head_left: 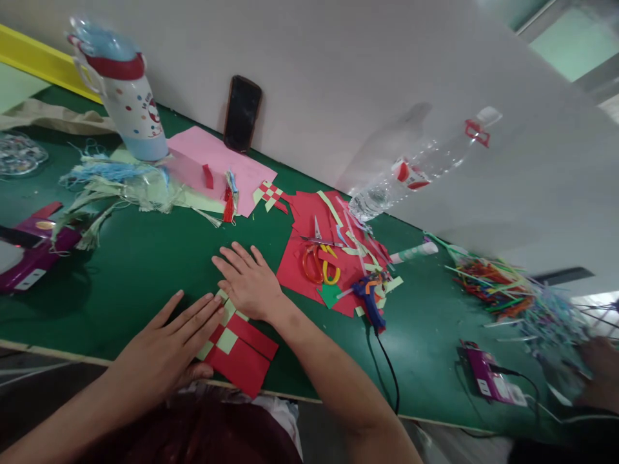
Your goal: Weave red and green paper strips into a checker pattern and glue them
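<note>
Woven red and pale green paper strips [246, 351] lie at the near edge of the green table. My left hand [167, 338] rests with fingers stretched out over the left side of the weave, its thumb low by the table edge. Flat across the far end of the strips is my right hand [251, 283], fingers spread, partly on the table. Both hands cover part of the weave. Right of them, orange and yellow-handled scissors [322, 263] sit on red paper sheets [293, 261] among loose strips. A blue glue gun [370, 299] lies beside the sheets.
A patterned bottle [138, 106] and a leaning phone [242, 113] stand at the back, with pink paper [198, 158] and tassels [229, 200] nearby. A clear plastic bottle [416, 171] leans to the right. Purple devices [493, 377] lie right and left. Another person's hand [599, 370] shows at far right.
</note>
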`<state>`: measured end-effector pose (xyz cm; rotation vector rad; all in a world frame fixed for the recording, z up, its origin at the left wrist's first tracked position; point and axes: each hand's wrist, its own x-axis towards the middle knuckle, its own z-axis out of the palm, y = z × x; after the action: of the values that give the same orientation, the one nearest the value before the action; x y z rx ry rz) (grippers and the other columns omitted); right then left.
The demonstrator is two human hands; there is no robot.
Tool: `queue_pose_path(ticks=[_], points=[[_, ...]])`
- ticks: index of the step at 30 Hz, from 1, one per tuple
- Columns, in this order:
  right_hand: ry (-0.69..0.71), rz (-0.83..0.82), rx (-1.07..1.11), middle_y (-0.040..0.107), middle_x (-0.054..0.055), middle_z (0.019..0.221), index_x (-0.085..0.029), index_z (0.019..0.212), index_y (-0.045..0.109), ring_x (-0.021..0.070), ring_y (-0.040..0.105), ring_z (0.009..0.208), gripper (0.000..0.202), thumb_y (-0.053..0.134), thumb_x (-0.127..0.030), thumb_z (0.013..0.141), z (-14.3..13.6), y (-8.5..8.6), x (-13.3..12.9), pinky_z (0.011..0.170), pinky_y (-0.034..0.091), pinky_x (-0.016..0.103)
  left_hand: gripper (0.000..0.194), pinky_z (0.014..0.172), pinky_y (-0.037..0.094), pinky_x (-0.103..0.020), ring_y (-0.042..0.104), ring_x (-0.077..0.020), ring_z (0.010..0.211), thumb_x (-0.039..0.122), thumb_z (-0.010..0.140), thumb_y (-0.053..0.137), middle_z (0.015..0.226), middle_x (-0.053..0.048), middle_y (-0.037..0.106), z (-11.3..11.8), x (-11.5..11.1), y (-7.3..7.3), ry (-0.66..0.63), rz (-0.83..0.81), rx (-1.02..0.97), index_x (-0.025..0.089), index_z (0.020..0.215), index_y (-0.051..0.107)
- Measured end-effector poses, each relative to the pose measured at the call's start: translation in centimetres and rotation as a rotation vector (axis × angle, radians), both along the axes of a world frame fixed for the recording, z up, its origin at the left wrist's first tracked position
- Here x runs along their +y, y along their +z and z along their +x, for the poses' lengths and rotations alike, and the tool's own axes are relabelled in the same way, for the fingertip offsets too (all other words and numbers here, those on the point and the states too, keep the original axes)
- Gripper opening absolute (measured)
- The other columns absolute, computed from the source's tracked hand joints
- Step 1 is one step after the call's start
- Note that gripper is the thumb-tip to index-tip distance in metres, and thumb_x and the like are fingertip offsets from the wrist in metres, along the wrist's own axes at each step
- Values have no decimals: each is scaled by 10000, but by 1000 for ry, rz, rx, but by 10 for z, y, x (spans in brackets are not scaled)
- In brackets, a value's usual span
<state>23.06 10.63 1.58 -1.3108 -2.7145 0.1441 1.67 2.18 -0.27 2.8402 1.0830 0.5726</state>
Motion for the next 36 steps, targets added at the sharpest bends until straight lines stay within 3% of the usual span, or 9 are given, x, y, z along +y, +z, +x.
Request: queue_pose_path(ticks=[3, 5, 8, 10, 20, 24, 30, 34, 36], points=[[-1, 7, -3, 402, 37, 1661, -213, 1555, 449, 253, 271, 1565, 479, 370, -390, 1117, 0, -1, 0, 1283, 214, 526, 796, 1290, 58, -510, 464, -291, 1470, 751, 931, 442, 1542, -104, 580, 7, -5, 0, -34, 2, 11, 299, 1585, 392], [-3, 10, -14, 400, 34, 1663, -218, 1555, 449, 250, 275, 1564, 478, 374, -394, 1117, -1, -1, 0, 1286, 210, 518, 761, 1292, 26, -512, 325, -287, 1550, 790, 893, 468, 1532, -88, 593, 15, -8, 0, -83, 26, 17, 308, 1475, 557], [-8, 15, -23, 399, 30, 1663, -217, 1556, 447, 249, 277, 1563, 477, 367, -391, 1119, -2, -1, 0, 1287, 206, 516, 782, 1292, -25, -515, 83, -284, 1614, 829, 862, 470, 1509, -48, 619, 24, -14, -1, -183, 83, 29, 305, 1426, 607], [-7, 16, -22, 396, 31, 1665, -213, 1557, 445, 247, 273, 1564, 478, 363, -388, 1120, -2, -1, 0, 1288, 201, 516, 803, 1291, -34, -521, 49, -285, 1615, 839, 865, 448, 1505, -30, 623, 26, -18, -3, -212, 87, 38, 301, 1444, 591], [-17, 9, -3, 405, 21, 1661, -226, 1553, 450, 236, 274, 1562, 470, 366, -384, 1119, -3, 1, -1, 1291, 199, 509, 866, 1289, -25, -530, 177, -299, 1583, 870, 852, 397, 1540, -25, 591, 25, -26, -6, -185, 25, 65, 309, 1498, 531], [-25, -16, 9, 404, 22, 1661, -228, 1551, 452, 230, 263, 1569, 470, 382, -393, 1116, -3, 2, 0, 1296, 188, 501, 913, 1291, 5, -529, 288, -307, 1554, 871, 851, 390, 1576, -70, 548, 21, -24, -4, -223, 64, 65, 290, 1552, 455], [-51, -160, 164, 438, 57, 1640, -178, 1572, 419, 214, 235, 1583, 487, 365, -360, 1123, 9, 17, 8, 1279, 272, 437, 882, 1292, 37, -559, 481, -321, 1457, 672, 971, 454, 1573, -153, 529, -7, -18, 2, 15, 67, 39, 193, 1653, 165], [-78, -91, 214, 456, 107, 1622, -103, 1532, 476, 256, 191, 1595, 478, 357, -297, 1112, 27, 30, -22, 1287, 262, 462, 821, 1302, 5, -548, 518, -320, 1423, 576, 1007, 454, 1558, -109, 553, -22, -16, -2, 45, 78, 58, 197, 1658, 128], [-8, -84, 166, 468, 115, 1614, -92, 1506, 512, 281, 187, 1595, 481, 365, -322, 1110, 34, 31, -49, 1290, 252, 494, 820, 1305, -9, -531, 542, -310, 1400, 605, 1005, 436, 1544, -89, 569, -24, -16, -5, 54, 77, 52, 215, 1658, 130]])
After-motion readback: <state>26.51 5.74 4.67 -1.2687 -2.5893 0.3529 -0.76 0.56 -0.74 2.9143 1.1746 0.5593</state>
